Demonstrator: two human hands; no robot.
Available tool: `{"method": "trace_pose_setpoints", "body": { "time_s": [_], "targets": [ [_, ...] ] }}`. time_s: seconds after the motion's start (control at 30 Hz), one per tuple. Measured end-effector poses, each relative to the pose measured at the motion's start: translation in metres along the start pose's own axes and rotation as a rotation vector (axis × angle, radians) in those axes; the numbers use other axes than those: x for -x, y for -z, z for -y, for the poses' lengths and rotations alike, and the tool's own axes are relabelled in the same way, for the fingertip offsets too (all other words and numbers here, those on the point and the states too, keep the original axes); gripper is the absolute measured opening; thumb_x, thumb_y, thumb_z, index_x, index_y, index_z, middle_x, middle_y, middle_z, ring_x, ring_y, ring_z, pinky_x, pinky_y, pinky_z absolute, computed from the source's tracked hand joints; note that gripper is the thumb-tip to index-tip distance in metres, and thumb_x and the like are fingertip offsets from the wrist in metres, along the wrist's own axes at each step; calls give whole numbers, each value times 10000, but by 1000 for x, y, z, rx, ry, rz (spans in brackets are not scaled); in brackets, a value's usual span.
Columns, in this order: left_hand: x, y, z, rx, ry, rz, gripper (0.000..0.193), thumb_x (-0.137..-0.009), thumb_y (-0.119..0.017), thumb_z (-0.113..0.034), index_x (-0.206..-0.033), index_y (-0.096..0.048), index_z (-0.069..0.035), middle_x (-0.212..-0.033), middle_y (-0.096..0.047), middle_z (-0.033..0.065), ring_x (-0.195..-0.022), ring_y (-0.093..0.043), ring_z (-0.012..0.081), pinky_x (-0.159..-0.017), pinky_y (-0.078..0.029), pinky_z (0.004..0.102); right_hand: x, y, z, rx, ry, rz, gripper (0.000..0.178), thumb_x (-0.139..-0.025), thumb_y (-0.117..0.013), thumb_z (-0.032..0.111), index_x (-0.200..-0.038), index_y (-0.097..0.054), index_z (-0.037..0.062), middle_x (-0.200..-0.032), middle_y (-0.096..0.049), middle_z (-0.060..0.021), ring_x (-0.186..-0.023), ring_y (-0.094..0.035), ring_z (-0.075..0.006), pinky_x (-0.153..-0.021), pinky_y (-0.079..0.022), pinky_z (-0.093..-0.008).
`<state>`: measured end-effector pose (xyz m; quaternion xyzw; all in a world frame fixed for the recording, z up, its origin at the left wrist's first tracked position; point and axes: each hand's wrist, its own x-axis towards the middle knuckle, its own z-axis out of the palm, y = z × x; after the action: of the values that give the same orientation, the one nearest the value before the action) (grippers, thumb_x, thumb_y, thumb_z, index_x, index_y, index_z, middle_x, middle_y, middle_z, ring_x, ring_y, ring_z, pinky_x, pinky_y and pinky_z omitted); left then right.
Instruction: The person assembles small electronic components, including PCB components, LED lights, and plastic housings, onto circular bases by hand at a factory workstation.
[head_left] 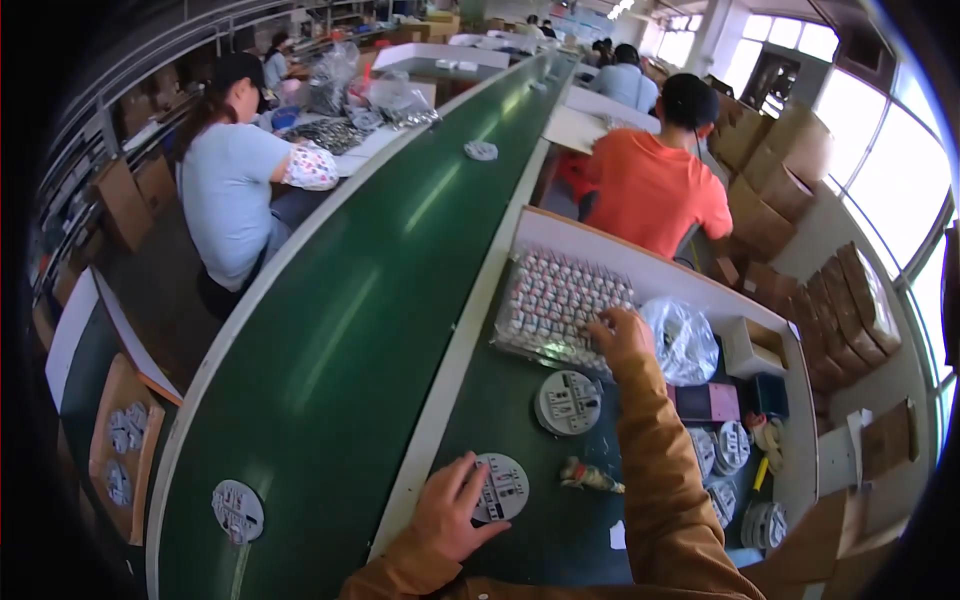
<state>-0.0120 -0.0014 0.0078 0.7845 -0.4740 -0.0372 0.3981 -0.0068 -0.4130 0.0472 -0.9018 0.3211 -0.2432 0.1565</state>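
While left hand (448,515) grips a disc (508,488), right hand (628,336) at white parts (560,298), grip unclear, bag (684,342) beside, another disc (568,403) between

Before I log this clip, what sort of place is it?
Probably a factory assembly line: a long green belt has round parts on it, people are along both sides, and cardboard boxes are stacked at right.

Round pale disc (506,486), dark-marked face up, on green bench (552,540), small white parts (560,300) in rows
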Motion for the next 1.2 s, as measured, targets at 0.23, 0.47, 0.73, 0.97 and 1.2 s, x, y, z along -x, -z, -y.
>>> {"method": "trace_pose_setpoints", "body": {
  "time_s": [0.23,0.47,0.73,0.97,1.2],
  "targets": [
    [6,1,-6,-37,-39,-14,897,-709,-953,-357,-1457,-612,6,-1564,-530,222,-1346,-574,408,-1151,-446,508,-1,35,17,-146,-127,171,370,-872,-835,269,-1164,-800,43,-1016,-781,-149,-849,-715,-333,-830,-590,-405],
    [-4,19,-13,-22,-81,162,940,-694,-937,-299,-1500,-557,1,-1621,-486,194,-1439,-503,398,-1224,-373,516,134,46,116,-325,432,470,215,-895,-741,38,-1105,-761,-5,-957,-727,-122,-755,-655,-283,-720,-540,-362],
    [9,22,-15,94,111,48,1036,-636,-960,-189,-1543,-498,5,-1561,-542,183,-1409,-536,355,-1207,-400,471,147,0,108,-166,497,500,260,-857,-752,12,-1117,-756,-4,-1061,-721,-131,-841,-680,-310,-765,-558,-369],
    [23,21,-20,75,176,-27,1077,-627,-955,-119,-1582,-467,-26,-1396,-646,154,-1327,-590,335,-1149,-453,438,211,72,152,-301,486,608,236,-852,-767,-10,-1088,-757,-7,-1053,-714,-102,-790,-659,-264,-730,-541,-336],
    [26,11,-16,89,177,-88,1087,-623,-952,-125,-1587,-459,-25,-1355,-672,138,-1295,-607,320,-1110,-483,434,221,56,175,-34,637,719,358,-815,-744,14,-1170,-722,58,-1090,-691,-91,-832,-667,-245,-735,-548,-331]
  ]
}}
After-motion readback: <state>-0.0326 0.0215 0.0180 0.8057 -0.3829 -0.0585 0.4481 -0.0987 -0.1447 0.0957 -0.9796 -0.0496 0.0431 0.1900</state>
